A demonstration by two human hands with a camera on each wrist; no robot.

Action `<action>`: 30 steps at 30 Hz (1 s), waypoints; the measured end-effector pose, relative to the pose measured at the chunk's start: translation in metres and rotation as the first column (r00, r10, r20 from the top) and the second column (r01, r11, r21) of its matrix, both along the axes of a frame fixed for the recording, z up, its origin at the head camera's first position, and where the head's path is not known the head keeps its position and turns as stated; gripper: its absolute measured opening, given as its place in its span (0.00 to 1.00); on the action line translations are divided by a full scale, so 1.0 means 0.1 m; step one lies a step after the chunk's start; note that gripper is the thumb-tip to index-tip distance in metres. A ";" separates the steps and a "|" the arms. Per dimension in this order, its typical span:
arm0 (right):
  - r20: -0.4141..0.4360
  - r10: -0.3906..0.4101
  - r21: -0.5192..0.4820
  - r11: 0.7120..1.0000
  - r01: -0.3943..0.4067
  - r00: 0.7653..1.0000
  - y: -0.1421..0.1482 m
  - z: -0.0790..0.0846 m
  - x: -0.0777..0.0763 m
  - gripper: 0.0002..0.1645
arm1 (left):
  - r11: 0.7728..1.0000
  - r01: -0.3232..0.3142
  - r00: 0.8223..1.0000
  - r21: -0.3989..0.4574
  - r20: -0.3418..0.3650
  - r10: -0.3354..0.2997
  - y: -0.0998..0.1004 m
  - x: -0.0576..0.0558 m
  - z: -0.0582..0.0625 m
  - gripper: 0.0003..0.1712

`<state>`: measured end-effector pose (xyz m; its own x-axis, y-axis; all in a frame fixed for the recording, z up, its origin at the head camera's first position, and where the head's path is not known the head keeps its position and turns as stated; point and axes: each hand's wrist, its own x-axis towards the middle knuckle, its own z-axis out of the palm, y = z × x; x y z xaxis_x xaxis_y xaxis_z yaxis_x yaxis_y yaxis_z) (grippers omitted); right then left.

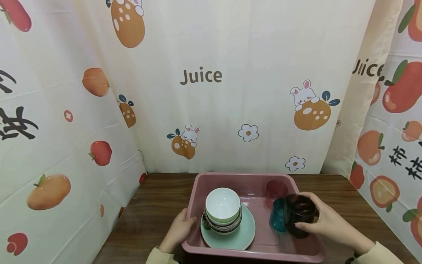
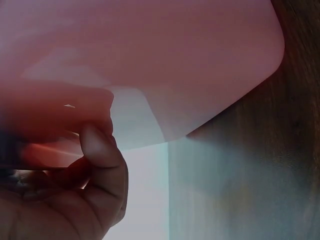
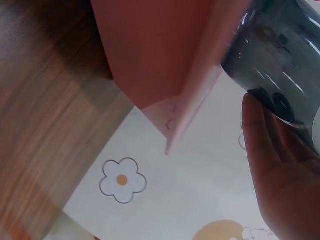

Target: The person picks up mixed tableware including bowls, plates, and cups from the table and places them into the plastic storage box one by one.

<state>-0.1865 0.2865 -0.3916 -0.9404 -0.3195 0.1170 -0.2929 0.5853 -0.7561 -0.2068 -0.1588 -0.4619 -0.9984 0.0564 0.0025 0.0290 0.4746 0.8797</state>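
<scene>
A pink rectangular tub [image 1: 244, 252] stands on the wooden table. My left hand [image 1: 179, 228] grips its left rim, the thumb over the edge; the left wrist view shows the same hold on the tub wall [image 2: 200, 60]. In my right hand [image 1: 324, 222] is a dark, see-through cup [image 1: 299, 214], held between thumb and fingers at the tub's right side. The right wrist view has this cup [image 3: 285, 60] above the tub's rim. Beside it inside the tub are a teal cup [image 1: 277, 216] and a red cup [image 1: 275, 192]. Whether the dark cup touches the teal one, I cannot tell.
At the tub's left, a stack of bowls [image 1: 223, 205] sits on a pale green plate [image 1: 245, 234]. Brown wooden tabletop [image 1: 158, 198] surrounds the tub. Printed fruit curtains [image 1: 230, 110] hang behind and on both sides.
</scene>
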 end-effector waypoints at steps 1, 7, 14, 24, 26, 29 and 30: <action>0.007 0.013 0.000 1.000 -0.013 1.000 0.00 -0.02 0.00 0.46 | 1.000 0.000 1.000 0.001 0.000 0.000 0.00 0.00 0.00 0.20; -0.016 0.036 0.013 0.999 -0.036 0.999 0.01 -0.15 0.02 0.44 | 1.000 -0.001 1.000 0.005 -0.005 0.001 0.01 0.01 0.01 0.21; -0.103 0.063 0.047 0.997 -0.058 0.993 0.01 -0.26 0.03 0.45 | 1.000 0.002 1.000 0.014 -0.001 -0.002 0.02 0.01 0.01 0.20; -0.091 0.098 0.142 0.986 -0.084 0.991 -0.05 -0.22 0.04 0.47 | 0.999 -0.003 1.000 0.034 0.004 0.003 0.03 0.02 0.00 0.21; -0.088 0.107 0.179 0.980 -0.090 0.990 -0.06 -0.21 0.03 0.48 | 0.999 -0.002 1.000 0.032 0.005 0.002 0.03 0.02 0.00 0.21; -0.072 0.133 0.218 0.969 -0.115 0.988 -0.08 -0.21 0.01 0.48 | 0.999 -0.002 1.000 0.032 0.006 0.002 0.02 0.02 0.00 0.22; -0.066 0.143 0.230 0.965 -0.124 0.987 -0.09 -0.21 0.01 0.48 | 0.999 -0.001 1.000 0.036 0.007 0.001 0.02 0.02 -0.01 0.22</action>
<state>-0.1855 0.2776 -0.4123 -0.8775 -0.4685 0.1023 -0.4353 0.6887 -0.5798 -0.2048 -0.1565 -0.4626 -0.9985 0.0552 -0.0026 0.0221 0.4426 0.8964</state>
